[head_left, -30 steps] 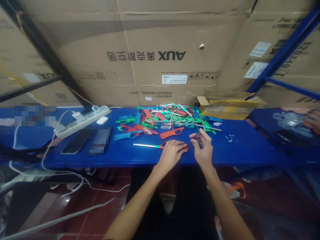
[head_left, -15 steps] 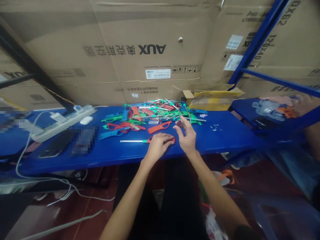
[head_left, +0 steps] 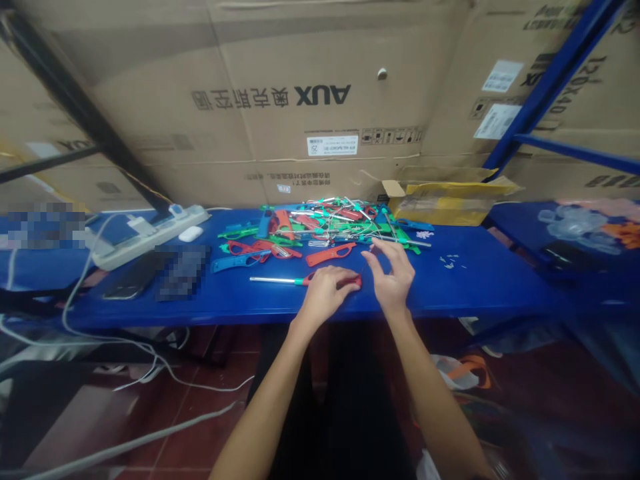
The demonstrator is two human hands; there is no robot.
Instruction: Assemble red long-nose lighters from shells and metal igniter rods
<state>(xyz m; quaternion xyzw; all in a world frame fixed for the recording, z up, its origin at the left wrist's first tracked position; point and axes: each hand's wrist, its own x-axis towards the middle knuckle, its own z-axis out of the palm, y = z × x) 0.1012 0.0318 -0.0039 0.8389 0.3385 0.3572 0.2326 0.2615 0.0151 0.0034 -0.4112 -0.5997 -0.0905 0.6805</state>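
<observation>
While the left hand (head_left: 326,291) holds a red plastic silver-tubed lighter (head_left: 306,281), right hand (head_left: 393,275) beside it, pinching a thin dark tool (head_left: 364,265), possibly a screwdriver

Lighter (head_left: 300,281) had red handle (head_left: 357,283), green collar and silver tube (head_left: 273,280), surface (head_left: 465,290) was solid blue, heaped parts (head_left: 340,215) were mixed red, green, blue and silver, big carton (head_left: 280,53) brown with black print (head_left: 323,95) and white label (head_left: 332,145), small box (head_left: 450,207) tan and yellow, power strip (head_left: 163,234) white, floor tiles (head_left: 190,447) dark red.
</observation>
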